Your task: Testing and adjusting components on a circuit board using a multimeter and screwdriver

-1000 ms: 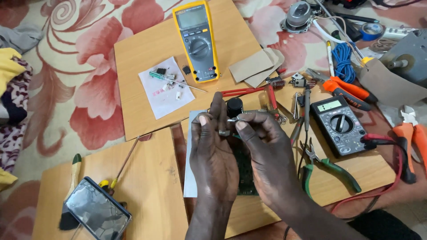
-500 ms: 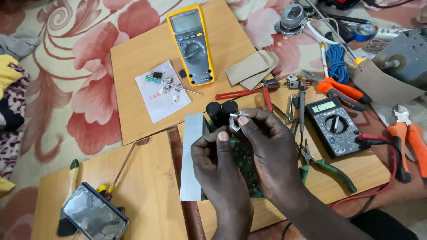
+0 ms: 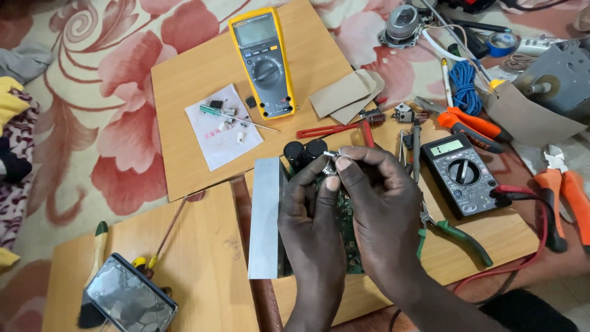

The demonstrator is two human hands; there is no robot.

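My left hand (image 3: 313, 221) and my right hand (image 3: 381, 203) meet over a green circuit board (image 3: 344, 215) with two black cylindrical capacitors (image 3: 304, 154) and a flat metal heat sink (image 3: 265, 215). Both hands pinch a small silvery part (image 3: 330, 161) between their fingertips, just above the board near the capacitors. The board lies on a wooden plank (image 3: 491, 233), mostly hidden under my hands.
A yellow multimeter (image 3: 261, 61) and a white paper (image 3: 222, 126) with small parts lie on a far plank. A black multimeter (image 3: 461, 172), orange pliers (image 3: 473, 126), green-handled pliers (image 3: 458, 237), red leads, blue wire and a phone (image 3: 129, 301) surround the board.
My view has shifted, so everything sits lower and further right in the frame. My hands stay together on the small part over the board, my fingers slightly rearranged.
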